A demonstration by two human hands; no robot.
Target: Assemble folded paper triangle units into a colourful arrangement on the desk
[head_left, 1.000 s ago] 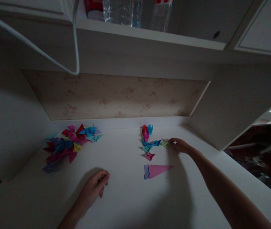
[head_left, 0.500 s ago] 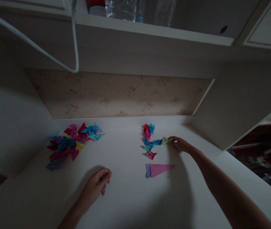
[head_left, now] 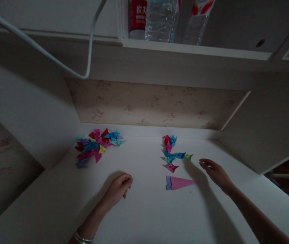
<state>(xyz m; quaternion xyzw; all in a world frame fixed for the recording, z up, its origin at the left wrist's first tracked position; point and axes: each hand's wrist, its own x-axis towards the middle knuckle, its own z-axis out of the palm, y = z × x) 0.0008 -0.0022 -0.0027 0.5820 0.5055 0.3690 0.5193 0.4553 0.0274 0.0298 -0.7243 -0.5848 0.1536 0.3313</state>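
Note:
My right hand (head_left: 215, 173) hovers right of a green folded paper figure (head_left: 188, 157), apart from it, fingers stretched out and holding nothing. That figure ends a branch of small origami pieces, with blue (head_left: 179, 155), teal (head_left: 170, 159), pink (head_left: 172, 167) and red (head_left: 167, 139) ones beside it. Nearer to me lies a flat pink paper cone (head_left: 182, 183) with a purple band at its wide end. My left hand (head_left: 120, 186) is loosely curled over the table, with nothing visible in it. A heap of colourful origami pieces (head_left: 90, 146) sits at the back left.
The white table (head_left: 144, 217) ends at a floral-papered back panel (head_left: 154, 105) between side walls. Above, a shelf (head_left: 197, 51) holds clear plastic bottles (head_left: 159, 20) and a red-labelled container (head_left: 137, 17). A white cable (head_left: 45, 52) hangs at upper left.
My right hand has let go of the green paper figure and drawn back to the right and toward me. My left hand stays curled. The camera view has shifted.

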